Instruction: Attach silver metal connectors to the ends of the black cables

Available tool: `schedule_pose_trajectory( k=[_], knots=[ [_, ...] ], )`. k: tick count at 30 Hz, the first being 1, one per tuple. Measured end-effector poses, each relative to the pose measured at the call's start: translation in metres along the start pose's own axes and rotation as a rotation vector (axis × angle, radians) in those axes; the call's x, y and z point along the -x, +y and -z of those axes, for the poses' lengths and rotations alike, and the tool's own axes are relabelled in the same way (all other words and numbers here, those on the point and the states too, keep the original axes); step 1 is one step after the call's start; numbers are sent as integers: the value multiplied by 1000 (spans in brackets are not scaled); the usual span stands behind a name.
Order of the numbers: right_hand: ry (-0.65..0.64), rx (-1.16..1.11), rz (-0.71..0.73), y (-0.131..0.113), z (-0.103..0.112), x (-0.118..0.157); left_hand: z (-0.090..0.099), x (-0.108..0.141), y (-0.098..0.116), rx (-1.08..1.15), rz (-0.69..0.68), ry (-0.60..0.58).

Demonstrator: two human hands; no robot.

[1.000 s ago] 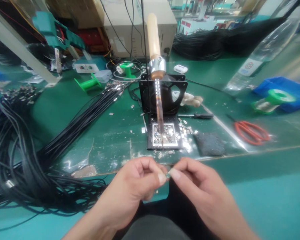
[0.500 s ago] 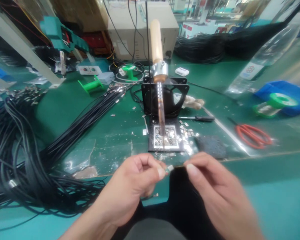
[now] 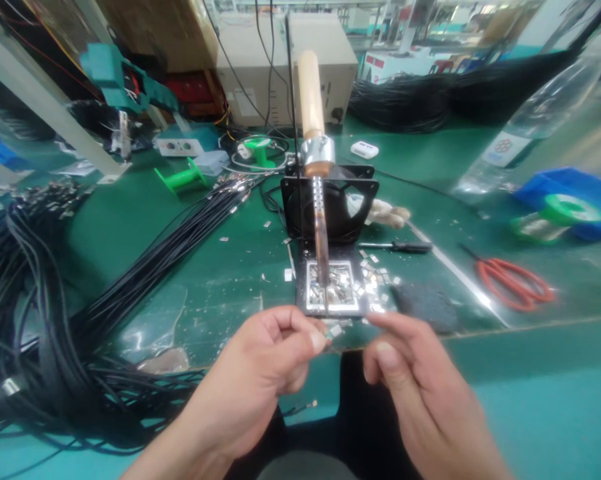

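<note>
My left hand point(image 3: 275, 357) is closed, thumb and forefinger pinching a small silver connector point(image 3: 335, 330) with a bit of green by the fingertips. A thin dark cable end point(image 3: 303, 407) shows below that hand. My right hand point(image 3: 420, 373) is apart from it, forefinger stretched forward and thumb near the curled fingers; I see nothing held in it. Its forefinger is near loose metal pieces point(image 3: 377, 277) beside a white-rimmed tray point(image 3: 353, 267). Above the tray, a wooden-handled soldering iron point(image 3: 313, 100) points down.
Behind the iron stands a black fan point(image 3: 353, 230). Bundled black cables point(image 3: 45, 320) fill the left. To the right lie a screwdriver point(image 3: 410, 247), a dark sponge-like pad point(image 3: 425, 307), red-handled pliers point(image 3: 515, 283), a solder spool point(image 3: 555, 217) and a clear bottle point(image 3: 510, 147).
My right hand has loosened its pinch and its forefinger now reaches forward. The left hand keeps its pinch on the connector. The whole view has shifted slightly.
</note>
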State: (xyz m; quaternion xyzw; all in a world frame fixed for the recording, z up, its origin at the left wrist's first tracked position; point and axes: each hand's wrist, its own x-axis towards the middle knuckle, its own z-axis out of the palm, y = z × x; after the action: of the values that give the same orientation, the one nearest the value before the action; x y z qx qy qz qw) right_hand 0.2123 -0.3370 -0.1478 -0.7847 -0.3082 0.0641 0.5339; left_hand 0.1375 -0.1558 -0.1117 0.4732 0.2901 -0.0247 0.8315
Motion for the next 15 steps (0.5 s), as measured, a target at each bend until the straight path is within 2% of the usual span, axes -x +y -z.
schedule_pose_trajectory(
  k=[3, 8, 15],
  knots=[
    [55, -22, -54, -2, -2, -3, -1, -1, 2, 3, 1, 25],
    [91, 25, 135, -3, -1, -13, -4, -4, 6, 16, 7, 39],
    [137, 7, 252, -5, -9, -21, -3, -6, 6, 40, 1, 40]
  ],
)
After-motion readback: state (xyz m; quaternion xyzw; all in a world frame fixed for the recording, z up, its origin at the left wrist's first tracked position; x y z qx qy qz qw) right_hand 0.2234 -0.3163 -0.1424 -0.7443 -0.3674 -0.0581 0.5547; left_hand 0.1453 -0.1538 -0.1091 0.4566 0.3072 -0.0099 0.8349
